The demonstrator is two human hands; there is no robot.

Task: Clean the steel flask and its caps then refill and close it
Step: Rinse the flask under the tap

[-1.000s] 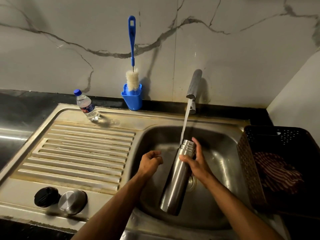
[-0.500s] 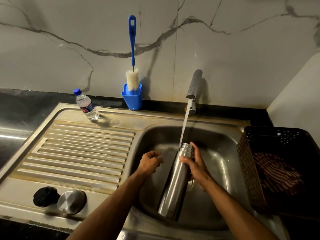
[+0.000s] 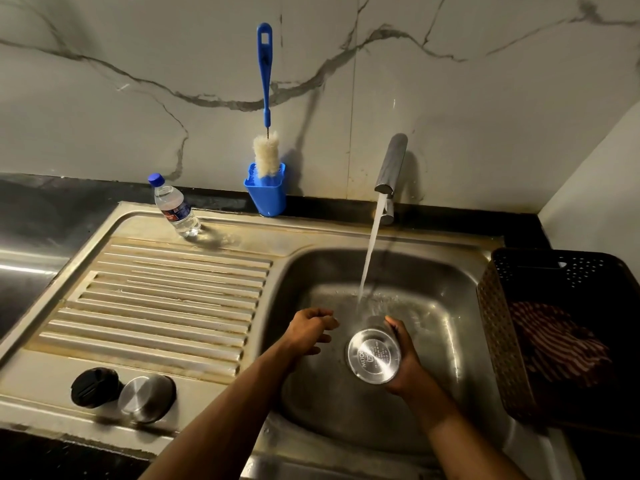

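My right hand (image 3: 405, 362) grips the steel flask (image 3: 374, 355) over the sink basin (image 3: 433, 306). The flask is tipped so its round stamped base faces me and its mouth points down and away, hidden. Water from the tap (image 3: 391, 168) falls just behind the flask. My left hand (image 3: 308, 330) hovers to the flask's left with fingers loosely curled, holding nothing. A black cap (image 3: 93, 388) and a steel cap (image 3: 147, 398) sit side by side on the drainboard's near left corner.
A blue bottle brush (image 3: 266, 98) stands in a blue holder (image 3: 266, 194) against the wall. A small plastic water bottle (image 3: 175, 209) stands at the drainboard's back. A dark perforated basket (image 3: 502, 323) with striped cloth sits right of the basin.
My right hand has tipped the flask over from leaning under the stream to mouth-down, base toward me. My left hand has stayed beside it.
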